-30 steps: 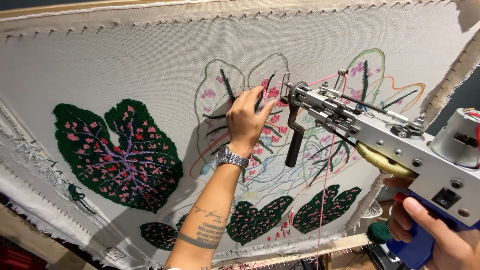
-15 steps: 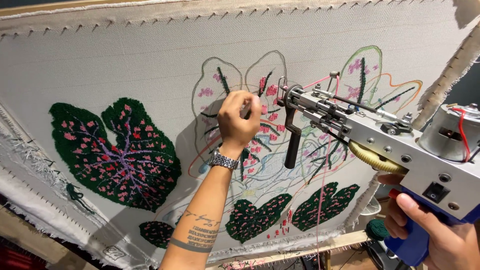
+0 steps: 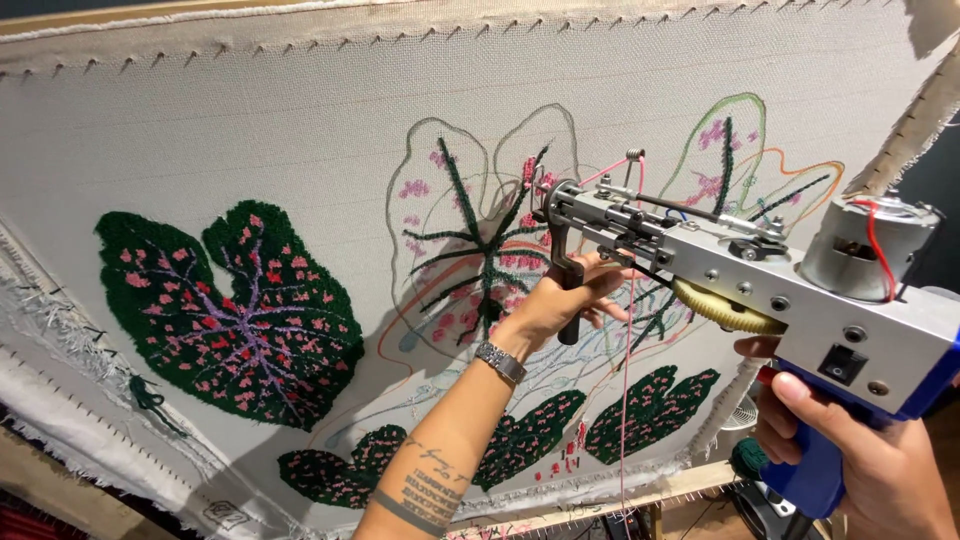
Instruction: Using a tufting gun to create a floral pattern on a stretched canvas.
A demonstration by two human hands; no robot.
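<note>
A pale cloth (image 3: 250, 120) is stretched on a wooden frame (image 3: 600, 505) and fills most of the view; on it sits a finished dark green leaf with pink spots (image 3: 225, 310), three smaller green leaves along the lower edge (image 3: 520, 440), and outlined leaves only partly filled in (image 3: 480, 250). In front of the cloth the person holds a tufting gun (image 3: 740, 280), grey metal with a blue grip and a round motor at the back; its nose touches the cloth at a pink patch near the top of the middle outlined leaf. The right hand (image 3: 860, 450) is closed around the blue grip, one finger lying by the trigger; the left hand (image 3: 565, 300) is wrapped around the black front handle, a watch (image 3: 500, 362) on the wrist. A thin pink yarn (image 3: 628, 400) hangs down from the gun's guide loop. The step in hand looks like filling pink spots in the outlined leaf; the next stroke would call for firm pressure into the cloth, a steady two-handed push, and slack yarn.
</note>
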